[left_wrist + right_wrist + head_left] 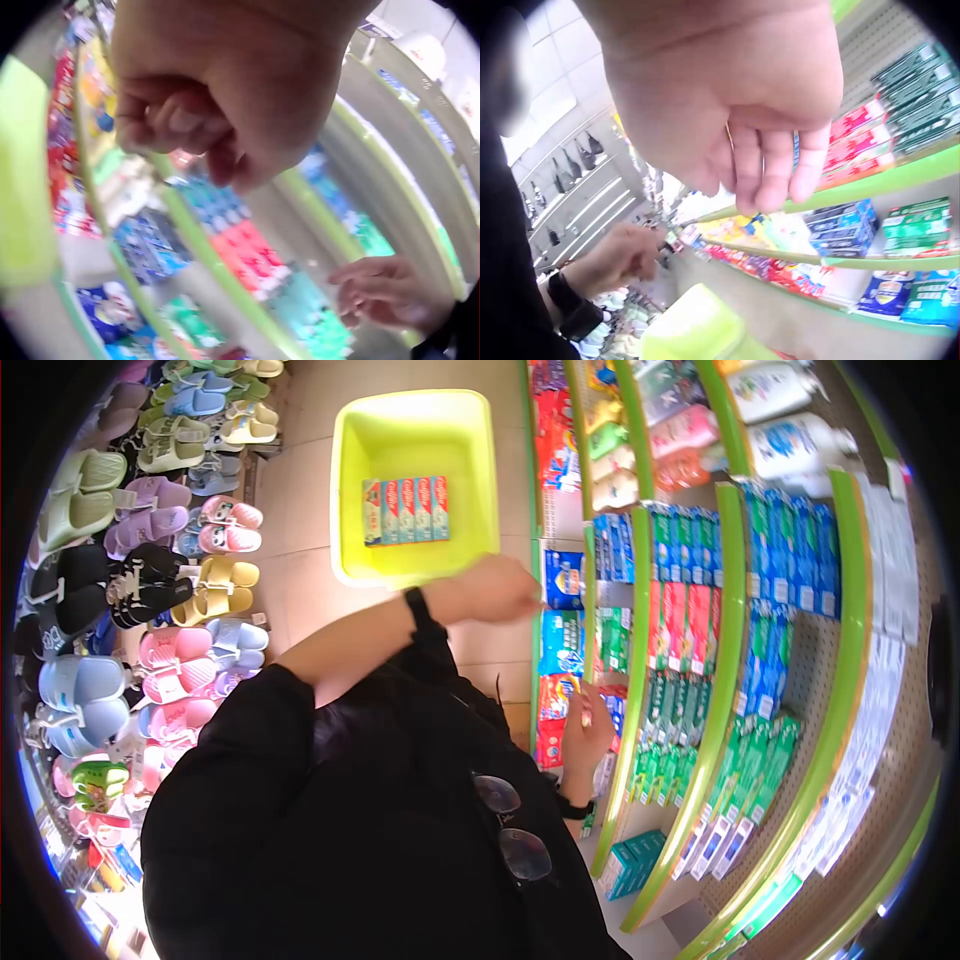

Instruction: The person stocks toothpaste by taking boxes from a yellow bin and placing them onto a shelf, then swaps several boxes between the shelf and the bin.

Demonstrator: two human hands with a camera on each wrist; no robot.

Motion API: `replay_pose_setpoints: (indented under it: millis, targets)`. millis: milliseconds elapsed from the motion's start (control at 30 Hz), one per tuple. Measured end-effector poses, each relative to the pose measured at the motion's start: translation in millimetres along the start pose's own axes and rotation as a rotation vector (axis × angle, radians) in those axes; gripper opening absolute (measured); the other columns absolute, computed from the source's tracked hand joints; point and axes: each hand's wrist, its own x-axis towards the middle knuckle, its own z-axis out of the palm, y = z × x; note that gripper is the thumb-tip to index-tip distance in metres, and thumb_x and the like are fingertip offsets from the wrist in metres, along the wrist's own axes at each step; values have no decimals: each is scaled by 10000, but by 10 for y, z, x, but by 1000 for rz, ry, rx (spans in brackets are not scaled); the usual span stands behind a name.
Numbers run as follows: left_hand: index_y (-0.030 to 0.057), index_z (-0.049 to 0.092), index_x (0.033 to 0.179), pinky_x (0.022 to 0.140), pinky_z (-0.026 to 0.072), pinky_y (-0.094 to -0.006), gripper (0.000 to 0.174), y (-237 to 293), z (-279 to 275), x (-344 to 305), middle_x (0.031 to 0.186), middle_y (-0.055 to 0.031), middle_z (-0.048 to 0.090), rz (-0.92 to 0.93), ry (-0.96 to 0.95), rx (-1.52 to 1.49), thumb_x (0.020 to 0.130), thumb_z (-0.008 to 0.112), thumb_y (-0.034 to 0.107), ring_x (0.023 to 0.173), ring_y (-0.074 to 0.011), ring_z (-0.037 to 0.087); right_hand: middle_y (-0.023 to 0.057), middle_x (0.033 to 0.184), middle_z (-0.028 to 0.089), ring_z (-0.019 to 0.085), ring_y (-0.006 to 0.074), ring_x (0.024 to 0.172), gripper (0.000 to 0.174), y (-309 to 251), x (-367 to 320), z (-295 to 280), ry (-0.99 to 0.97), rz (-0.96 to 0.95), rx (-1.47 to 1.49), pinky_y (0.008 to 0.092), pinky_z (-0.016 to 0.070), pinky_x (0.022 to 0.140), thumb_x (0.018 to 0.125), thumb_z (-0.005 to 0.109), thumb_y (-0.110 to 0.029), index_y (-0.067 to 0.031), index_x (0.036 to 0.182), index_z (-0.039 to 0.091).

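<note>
My left hand (497, 588), a dark band on its wrist, is stretched across in front of the body near the shelf's edge. Its fingers are curled in toward the palm in the left wrist view, and no held thing shows there. Beside the lower shelves is my right hand (587, 730), its fingers loosely bent and apart from the goods. In the right wrist view its fingers (771, 176) hang down with nothing in them. Beyond the left forearm stands a yellow-green tub (345, 510) with several toothpaste boxes (408, 510) side by side in it.
On the right, shelves with green edges (735, 550) carry red boxes (685, 620), green boxes (755, 760), blue packs (790, 545) and white bottles (800, 445). Racks of slippers (160, 515) line the left side. Tiled floor (300, 490) runs between them.
</note>
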Motion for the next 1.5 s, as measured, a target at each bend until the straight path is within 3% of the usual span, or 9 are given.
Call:
replay_pose_setpoints:
  millis: [100, 333, 467, 700, 967, 1100, 1233, 1333, 1500]
  targets:
    - [78, 763, 1027, 812, 576, -531, 372, -1186, -197, -343, 980, -176, 760, -603, -92, 122, 954, 670, 430, 961, -394, 731, 132, 972, 745, 715, 240, 816, 283, -581, 589, 567, -209, -122, -19, 352, 578, 739, 976, 720, -93, -12, 1246, 718]
    - [92, 764, 1063, 904, 594, -509, 255, -3148, 308, -724, 1052, -186, 768, -1065, -173, 230, 959, 640, 288, 1049, -390, 747, 140, 972, 687, 694, 323, 854, 355, -1024, 1001, 1465, -419, -111, -7, 426, 554, 745, 954, 740, -161, -31, 1277, 674]
    - [110, 564, 1399, 1104, 472, -547, 594, -3791, 961, -498, 1591, -313, 377, -1378, -199, 56, 900, 725, 389, 1441, -453, 456, 144, 992, 698, 691, 343, 907, 369, -993, 916, 1680, -464, -98, -54, 449, 553, 790, 946, 753, -186, -38, 1274, 674]
    - [127, 661, 1396, 1190, 325, -626, 751, -3832, 1485, -159, 1660, -378, 112, -1534, 98, -138, 794, 769, 563, 1458, -600, 246, 140, 1015, 711, 698, 314, 885, 383, -908, 804, 1599, -583, 105, -153, 415, 570, 775, 975, 738, -210, -37, 1308, 662]
    - [131, 681, 1401, 1199, 351, -498, 654, -4239, 2007, -316, 1398, -259, 660, -1458, 143, -271, 854, 682, 492, 1408, -420, 524, 161, 1084, 714, 700, 315, 915, 381, -900, 1028, 1625, -533, 192, -122, 428, 568, 800, 992, 720, -232, -22, 1304, 658]
    - [193, 637, 1448, 1139, 441, -548, 614, -4113, 1771, -224, 1474, -146, 631, -1448, 105, -374, 888, 659, 444, 1376, -487, 509, 174, 1089, 713, 697, 343, 946, 379, -1028, 1063, 1497, -501, 157, -130, 440, 570, 807, 995, 713, -236, -16, 1298, 656]
    - [96, 707, 1312, 999, 558, -494, 401, -4665, 2281, -328, 1332, -169, 693, -694, -182, 159, 959, 560, 220, 1173, -375, 683, 192, 1107, 711, 683, 409, 1010, 375, -996, 920, 1404, -366, 41, -158, 485, 561, 860, 983, 708, -253, -18, 1271, 660]
    - [93, 680, 1316, 826, 604, -387, 379, -3515, 1128, 23, 1202, -43, 702, -1081, 294, -1193, 1003, 615, 296, 1061, -203, 694, 196, 1116, 710, 682, 407, 1029, 374, -1062, 829, 1267, -361, 47, -134, 499, 553, 884, 956, 717, -284, -30, 1226, 669]
    - [132, 600, 1416, 794, 606, -319, 355, -2174, 131, 121, 1188, -50, 673, -699, 244, -1241, 1073, 614, 224, 1051, -159, 685, 163, 1141, 698, 670, 386, 1096, 421, -1173, 803, 1033, -279, 77, -72, 468, 554, 941, 981, 698, -323, -69, 1315, 663]
